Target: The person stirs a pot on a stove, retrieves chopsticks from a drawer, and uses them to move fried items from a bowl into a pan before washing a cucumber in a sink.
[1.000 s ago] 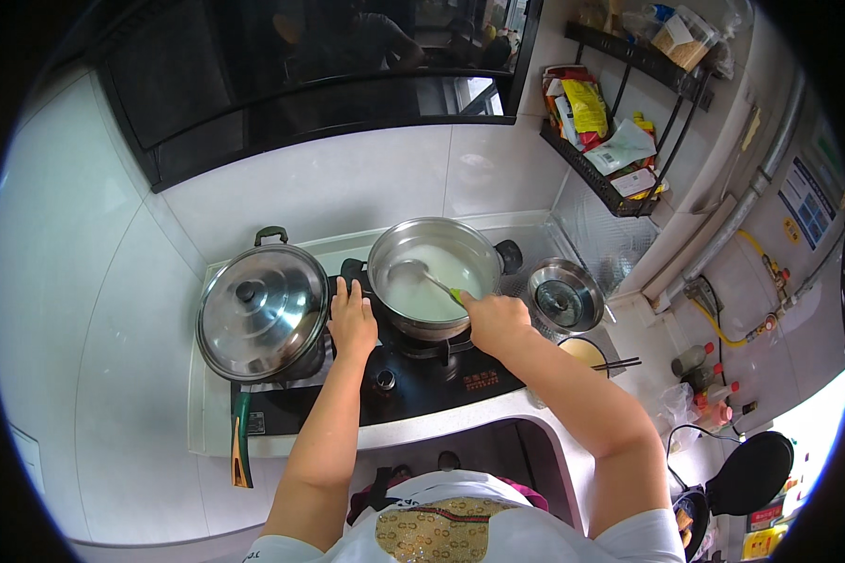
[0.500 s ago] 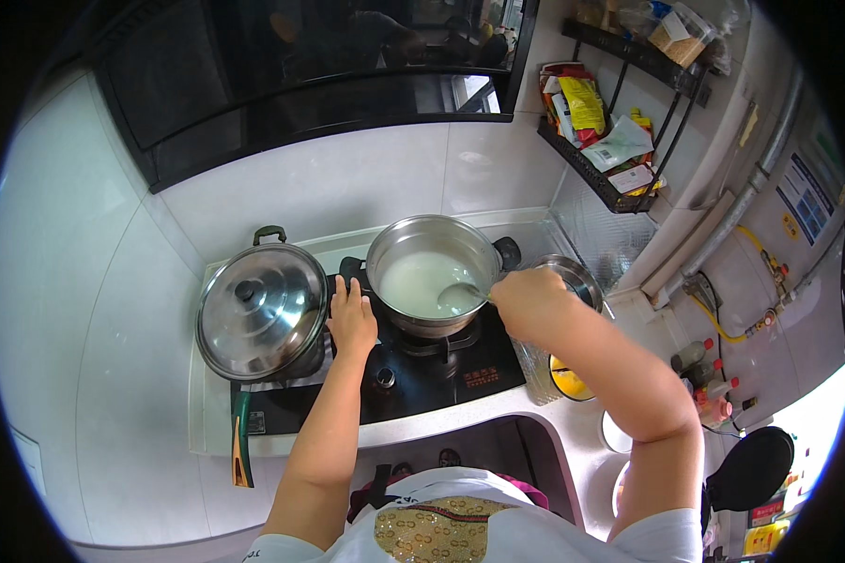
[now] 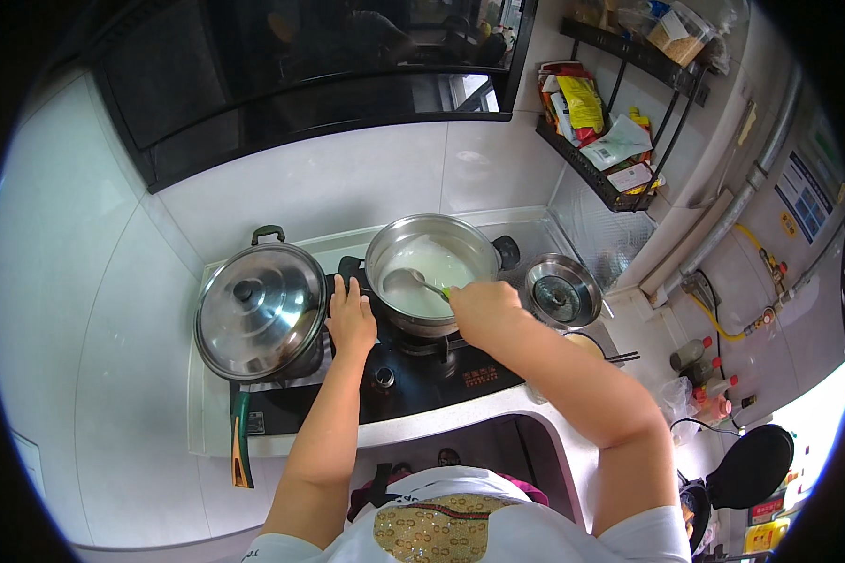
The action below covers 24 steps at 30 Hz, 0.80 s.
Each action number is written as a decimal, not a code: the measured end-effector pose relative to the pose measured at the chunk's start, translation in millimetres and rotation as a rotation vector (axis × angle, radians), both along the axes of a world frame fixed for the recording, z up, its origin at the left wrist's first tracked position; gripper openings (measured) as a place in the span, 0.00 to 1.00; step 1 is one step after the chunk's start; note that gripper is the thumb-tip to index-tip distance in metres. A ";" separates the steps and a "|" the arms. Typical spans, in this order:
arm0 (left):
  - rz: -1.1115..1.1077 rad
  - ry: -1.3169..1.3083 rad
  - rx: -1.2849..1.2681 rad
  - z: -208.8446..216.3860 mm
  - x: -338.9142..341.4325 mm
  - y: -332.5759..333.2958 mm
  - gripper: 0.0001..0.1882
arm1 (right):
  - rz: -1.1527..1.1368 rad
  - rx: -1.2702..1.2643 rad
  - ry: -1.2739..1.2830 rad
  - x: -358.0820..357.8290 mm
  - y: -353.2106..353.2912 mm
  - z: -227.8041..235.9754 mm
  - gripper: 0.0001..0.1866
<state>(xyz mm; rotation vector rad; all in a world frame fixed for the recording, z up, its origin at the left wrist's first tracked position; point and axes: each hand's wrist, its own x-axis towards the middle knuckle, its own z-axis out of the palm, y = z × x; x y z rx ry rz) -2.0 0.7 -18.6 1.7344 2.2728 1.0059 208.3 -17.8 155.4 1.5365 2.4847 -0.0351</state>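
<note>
Steel-walled, the pot [image 3: 411, 325] sits on the cooktop [image 3: 421, 385], cloudy liquid [image 3: 434, 255] inside. The right hand [image 3: 484, 311] grips a ladle [image 3: 405, 281] by its green handle [image 3: 447, 293], presumably to stay clear of the liquid; the left hand [image 3: 352, 328], spread and empty, is beside the pot's black handle [image 3: 349, 266].

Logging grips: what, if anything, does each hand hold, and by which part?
The right hand holds the metal ladle by its green handle; the left hand, open, holds nothing.
</note>
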 end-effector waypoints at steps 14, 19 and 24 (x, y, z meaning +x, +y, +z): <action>0.007 0.030 0.037 0.8 0.6 -2.2 0.23 | -0.030 0.003 -0.082 7.4 -12.9 -19.9 0.11; 0.021 0.011 -0.010 5.3 3.6 -2.5 0.24 | 0.055 -0.017 -0.128 23.6 -29.9 11.8 0.09; 0.017 -0.004 -0.024 19.7 8.4 -8.1 0.23 | 0.187 0.000 -0.211 29.3 -29.8 43.7 0.06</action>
